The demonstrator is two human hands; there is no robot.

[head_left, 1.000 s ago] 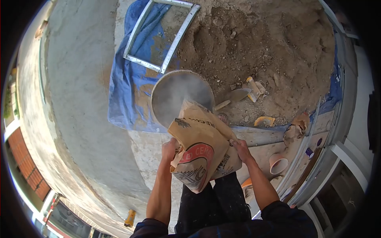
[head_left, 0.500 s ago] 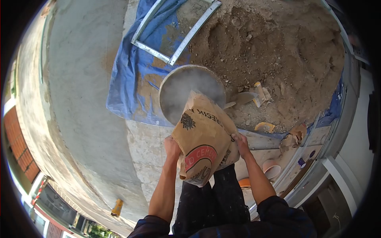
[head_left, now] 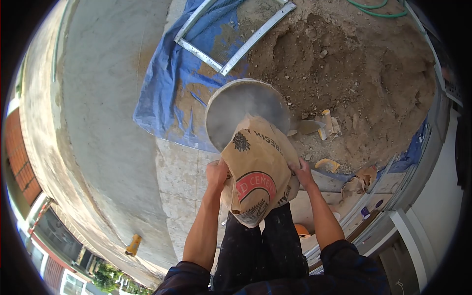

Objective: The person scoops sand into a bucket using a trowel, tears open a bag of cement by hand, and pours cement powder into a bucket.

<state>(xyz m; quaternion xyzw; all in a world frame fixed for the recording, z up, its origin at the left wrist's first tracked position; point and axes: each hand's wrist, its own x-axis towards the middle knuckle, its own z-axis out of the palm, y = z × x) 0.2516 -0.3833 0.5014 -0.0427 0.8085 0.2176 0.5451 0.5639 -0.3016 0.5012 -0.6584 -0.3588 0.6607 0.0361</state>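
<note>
A brown paper cement bag is tilted with its far end over a round bucket. Pale dust hangs inside the bucket and hides its contents. My left hand is closed on the bag's left edge. On the opposite edge, my right hand grips the paper. The bag's near end hangs in front of my dark trousers. Its mouth, toward the bucket, is partly hidden by the paper itself.
Beyond the bucket, a metal frame lies on a blue tarp. A large heap of sand is at right, with a trowel and torn paper. A green hose lies behind; smooth grey concrete stretches left.
My view has shifted slightly, bringing the green hose into sight. Both hands still hold the cement bag over the bucket, and the bag looks a little puffed out.
</note>
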